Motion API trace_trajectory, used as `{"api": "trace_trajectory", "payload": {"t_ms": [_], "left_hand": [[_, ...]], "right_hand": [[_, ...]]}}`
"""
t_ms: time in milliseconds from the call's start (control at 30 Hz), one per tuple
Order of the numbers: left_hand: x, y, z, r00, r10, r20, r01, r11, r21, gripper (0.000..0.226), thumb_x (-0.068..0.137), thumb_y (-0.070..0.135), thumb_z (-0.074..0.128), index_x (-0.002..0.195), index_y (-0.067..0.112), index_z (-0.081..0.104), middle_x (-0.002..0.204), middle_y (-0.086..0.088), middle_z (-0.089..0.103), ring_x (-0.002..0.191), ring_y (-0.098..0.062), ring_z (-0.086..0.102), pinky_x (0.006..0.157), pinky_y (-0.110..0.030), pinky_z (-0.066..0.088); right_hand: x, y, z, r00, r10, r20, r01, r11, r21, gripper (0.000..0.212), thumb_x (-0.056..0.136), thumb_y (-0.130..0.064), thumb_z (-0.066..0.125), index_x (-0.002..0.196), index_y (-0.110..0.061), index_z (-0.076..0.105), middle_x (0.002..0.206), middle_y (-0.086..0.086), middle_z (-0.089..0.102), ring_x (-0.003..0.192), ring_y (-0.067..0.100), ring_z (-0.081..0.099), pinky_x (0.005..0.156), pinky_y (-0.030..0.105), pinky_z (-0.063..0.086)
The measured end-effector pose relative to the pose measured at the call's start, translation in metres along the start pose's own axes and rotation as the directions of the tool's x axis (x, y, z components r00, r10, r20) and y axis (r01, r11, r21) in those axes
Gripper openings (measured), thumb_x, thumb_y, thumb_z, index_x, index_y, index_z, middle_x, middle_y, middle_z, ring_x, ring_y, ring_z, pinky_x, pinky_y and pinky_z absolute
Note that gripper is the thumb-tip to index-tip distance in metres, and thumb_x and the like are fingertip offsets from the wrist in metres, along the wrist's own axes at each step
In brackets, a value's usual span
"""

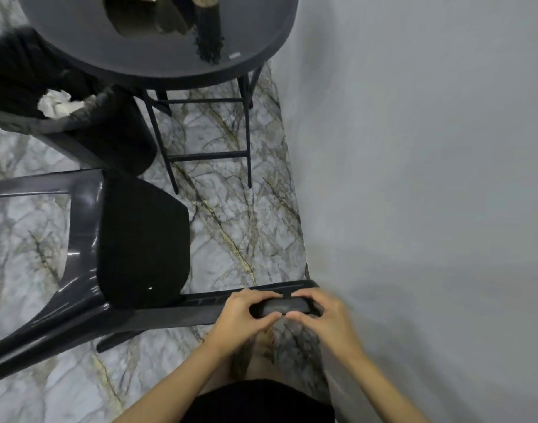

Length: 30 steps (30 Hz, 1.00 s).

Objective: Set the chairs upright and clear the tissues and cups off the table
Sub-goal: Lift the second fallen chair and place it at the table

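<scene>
Both hands clenched on one end of the tipped chair (139, 239), lower centre: left hand (240, 315), right hand (325, 315); chair's long axis runs left across frame. Tissue (55, 103) upper left, table (170, 56) top

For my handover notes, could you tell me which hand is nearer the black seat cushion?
Left. The left hand grips the chair leg just beside the cushion; the right hand grips farther along.
</scene>
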<state>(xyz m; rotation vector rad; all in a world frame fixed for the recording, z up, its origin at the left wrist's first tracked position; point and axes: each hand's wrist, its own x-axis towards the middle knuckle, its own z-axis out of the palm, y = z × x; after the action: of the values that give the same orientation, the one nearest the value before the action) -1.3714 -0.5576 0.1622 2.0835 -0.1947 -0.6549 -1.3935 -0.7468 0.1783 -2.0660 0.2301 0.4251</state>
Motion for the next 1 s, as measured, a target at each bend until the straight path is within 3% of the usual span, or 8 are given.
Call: {"api": "trace_trajectory", "payload": {"t_ms": [67, 167, 333, 500, 633, 800, 900, 1000], "left_hand": [[-0.013, 0.024, -0.01, 0.998, 0.03, -0.047, -0.032, 0.998, -0.06, 0.052, 0.067, 0.057, 0.059, 0.108, 0.028, 0.07, 0.081, 0.049, 0.058, 0.092, 0.021, 0.055, 0.084, 0.002, 0.037], [-0.035, 0.053, -0.024, 0.992, 0.055, -0.116, -0.07, 0.989, -0.133, 0.05, 0.066, 0.057, 0.06, 0.107, 0.03, 0.07, 0.088, 0.051, 0.057, 0.097, 0.008, 0.059, 0.084, -0.005, 0.042], [-0.071, 0.071, -0.048, 0.987, 0.05, -0.152, -0.083, 0.972, -0.219, 0.049, 0.067, 0.055, 0.06, 0.109, 0.03, 0.069, 0.098, 0.014, 0.072, 0.097, -0.006, 0.064, 0.089, -0.023, 0.049], [-0.109, 0.062, -0.085, 0.986, 0.032, -0.162, -0.073, 0.964, -0.256, 0.037, 0.075, 0.04, 0.069, 0.11, 0.028, 0.069, 0.102, 0.015, 0.071, 0.098, -0.001, 0.064, 0.088, -0.018, 0.05], [-0.145, 0.047, -0.127, 0.988, 0.041, -0.146, -0.085, 0.949, -0.305, 0.028, 0.082, 0.014, 0.071, 0.109, 0.023, 0.07, 0.101, 0.008, 0.072, 0.091, 0.003, 0.067, 0.073, -0.007, 0.049], [-0.201, 0.017, -0.192, 0.986, 0.101, -0.132, -0.138, 0.941, -0.31, 0.034, 0.075, 0.038, 0.069, 0.109, 0.033, 0.068, 0.1, 0.011, 0.074, 0.093, 0.001, 0.067, 0.075, -0.008, 0.049], [-0.238, -0.004, -0.229, 0.983, 0.145, -0.109, -0.172, 0.932, -0.318, 0.031, 0.08, 0.034, 0.067, 0.11, 0.042, 0.065, 0.112, 0.017, 0.068, 0.101, 0.001, 0.065, 0.083, -0.01, 0.05], [-0.271, -0.025, -0.261, 0.981, 0.155, -0.117, -0.185, 0.926, -0.33, 0.033, 0.077, 0.042, 0.063, 0.11, 0.045, 0.064, 0.114, 0.016, 0.069, 0.107, -0.002, 0.064, 0.093, -0.022, 0.052]], "right_hand": [[-0.013, -0.027, -0.017, 0.999, -0.045, -0.023, 0.045, 0.999, -0.006, 0.031, 0.058, -0.053, 0.071, 0.087, -0.042, 0.064, 0.093, -0.01, 0.068, 0.095, 0.003, 0.063, 0.084, 0.015, 0.048], [-0.033, -0.064, -0.035, 0.992, -0.113, -0.05, 0.112, 0.993, -0.026, 0.031, 0.06, -0.048, 0.075, 0.088, -0.039, 0.066, 0.091, -0.011, 0.066, 0.093, 0.002, 0.063, 0.081, 0.012, 0.048], [-0.058, -0.11, -0.033, 0.983, -0.181, -0.043, 0.175, 0.979, -0.108, 0.028, 0.066, -0.025, 0.081, 0.087, -0.032, 0.066, 0.088, -0.008, 0.066, 0.091, -0.007, 0.057, 0.077, 0.001, 0.04], [-0.078, -0.154, -0.004, 0.972, -0.235, -0.022, 0.229, 0.96, -0.162, 0.026, 0.067, -0.024, 0.08, 0.088, -0.03, 0.066, 0.087, -0.006, 0.066, 0.093, -0.001, 0.056, 0.079, 0.004, 0.041], [-0.097, -0.196, 0.031, 0.958, -0.286, -0.007, 0.279, 0.94, -0.197, 0.026, 0.069, -0.026, 0.079, 0.087, -0.034, 0.063, 0.088, -0.01, 0.063, 0.092, 0.004, 0.056, 0.082, 0.013, 0.044], [-0.123, -0.251, 0.09, 0.934, -0.355, 0.03, 0.351, 0.902, -0.252, 0.028, 0.069, -0.035, 0.078, 0.094, -0.027, 0.067, 0.085, -0.019, 0.058, 0.094, -0.005, 0.051, 0.08, 0.004, 0.039], [-0.141, -0.281, 0.126, 0.88, -0.468, 0.077, 0.47, 0.837, -0.28, 0.042, 0.071, -0.047, 0.063, 0.106, -0.024, 0.065, 0.086, -0.024, 0.052, 0.088, -0.004, 0.052, 0.08, 0.004, 0.038], [-0.158, -0.305, 0.156, 0.862, -0.487, 0.144, 0.508, 0.826, -0.244, 0.051, 0.073, -0.052, 0.053, 0.119, -0.028, 0.059, 0.097, -0.019, 0.057, 0.098, -0.003, 0.052, 0.087, 0.007, 0.04]]}}
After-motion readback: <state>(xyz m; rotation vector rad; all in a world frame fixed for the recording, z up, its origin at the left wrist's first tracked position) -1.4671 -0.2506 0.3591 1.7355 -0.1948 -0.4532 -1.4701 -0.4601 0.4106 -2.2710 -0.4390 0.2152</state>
